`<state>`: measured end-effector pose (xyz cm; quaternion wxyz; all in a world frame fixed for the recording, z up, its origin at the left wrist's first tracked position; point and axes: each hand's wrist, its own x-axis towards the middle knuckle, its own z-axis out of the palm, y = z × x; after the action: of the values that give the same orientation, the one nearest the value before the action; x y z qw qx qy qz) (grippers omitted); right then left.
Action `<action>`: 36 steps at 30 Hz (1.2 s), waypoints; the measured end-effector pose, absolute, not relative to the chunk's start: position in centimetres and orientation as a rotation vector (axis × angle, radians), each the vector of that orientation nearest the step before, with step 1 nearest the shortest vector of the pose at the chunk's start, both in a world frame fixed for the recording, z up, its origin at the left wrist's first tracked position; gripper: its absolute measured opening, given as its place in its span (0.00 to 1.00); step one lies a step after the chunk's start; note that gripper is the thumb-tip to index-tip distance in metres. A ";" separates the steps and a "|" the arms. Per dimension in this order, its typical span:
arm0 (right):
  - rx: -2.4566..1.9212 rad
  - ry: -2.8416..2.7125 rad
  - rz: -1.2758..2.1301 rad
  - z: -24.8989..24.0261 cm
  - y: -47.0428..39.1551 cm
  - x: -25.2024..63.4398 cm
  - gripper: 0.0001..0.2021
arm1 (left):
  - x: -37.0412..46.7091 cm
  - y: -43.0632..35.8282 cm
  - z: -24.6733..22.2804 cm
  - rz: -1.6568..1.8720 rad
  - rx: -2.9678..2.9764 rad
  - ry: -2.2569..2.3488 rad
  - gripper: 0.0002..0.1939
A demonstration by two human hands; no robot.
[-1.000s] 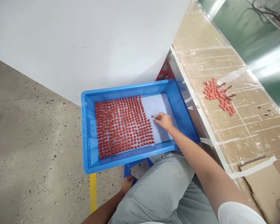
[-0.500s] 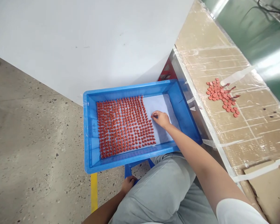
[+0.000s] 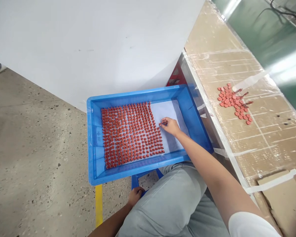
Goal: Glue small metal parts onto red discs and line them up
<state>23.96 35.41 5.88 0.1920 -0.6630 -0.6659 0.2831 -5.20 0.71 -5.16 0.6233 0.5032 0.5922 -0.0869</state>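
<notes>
The bare right hand (image 3: pixel 170 126) is pinching one small red piece (image 3: pixel 160 124) beside dense red rows (image 3: pixel 128 135) inside the blue plastic tray (image 3: pixel 89 144), while the left hand (image 3: pixel 135 195), its grip unclear, is touching a blue stool (image 3: pixel 135 181).

A factory or workshop floor is suggested. Rows of small red parts (image 3: pixel 128 135) are laid out in a blue plastic bin (image 3: pixel 148 174). To its right, a workbench (image 3: pixel 261 138) is covered with taped cardboard, with loose red discs (image 3: pixel 233 100) piled on it. Below the bin, speckled floor (image 3: pixel 39 158) is marked by a yellow stripe (image 3: pixel 98 204).
</notes>
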 end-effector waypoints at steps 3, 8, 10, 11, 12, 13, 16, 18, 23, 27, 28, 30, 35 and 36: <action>-1.878 -1.848 0.803 5.7 35.6 23.7 0.13 | -5.2 0.8 -5.0 -0.204 1.159 1.364 0.14; -1.867 -1.837 0.849 5.4 36.0 23.6 0.13 | -5.1 0.8 -4.8 -0.216 1.152 1.377 0.14; -1.839 -1.854 0.886 5.4 36.1 23.6 0.15 | -5.1 0.8 -4.8 -0.216 1.146 1.376 0.14; -1.824 -1.862 0.904 5.5 36.1 23.6 0.16 | -5.1 0.9 -4.8 -0.214 1.142 1.373 0.14; -1.812 -1.868 0.920 5.5 36.2 23.6 0.17 | -5.1 0.9 -4.8 -0.212 1.139 1.371 0.14; -1.803 -1.869 0.932 5.5 36.2 23.6 0.17 | -5.1 0.9 -4.8 -0.210 1.136 1.368 0.14; -1.802 -1.852 0.945 5.6 36.1 23.6 0.16 | -5.1 0.9 -4.8 -0.206 1.129 1.365 0.14; -1.811 -1.840 0.940 5.7 36.0 23.5 0.16 | -5.1 0.9 -4.8 -0.204 1.129 1.365 0.14; -1.823 -1.830 0.932 5.9 36.0 23.5 0.16 | -5.1 0.7 -5.1 -0.194 1.127 1.363 0.14; -1.807 -1.852 0.963 5.9 36.2 23.3 0.16 | -5.2 0.5 -5.6 -0.184 1.122 1.369 0.15; -1.801 -1.861 0.970 5.9 36.2 23.3 0.16 | -5.2 0.4 -5.7 -0.181 1.123 1.371 0.14; -1.792 -1.878 0.979 5.8 36.3 23.3 0.16 | -5.3 0.3 -5.9 -0.174 1.125 1.371 0.14; -1.780 -1.910 0.991 5.9 36.4 23.1 0.17 | -5.3 0.2 -6.1 -0.163 1.125 1.362 0.14; -1.780 -1.916 0.994 5.9 36.4 23.1 0.17 | -5.4 0.1 -6.2 -0.163 1.126 1.361 0.14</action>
<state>23.09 36.36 5.92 0.1713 -0.6268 -0.6747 0.3500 -5.37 0.13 -6.16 0.6319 0.4919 0.5947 -0.0710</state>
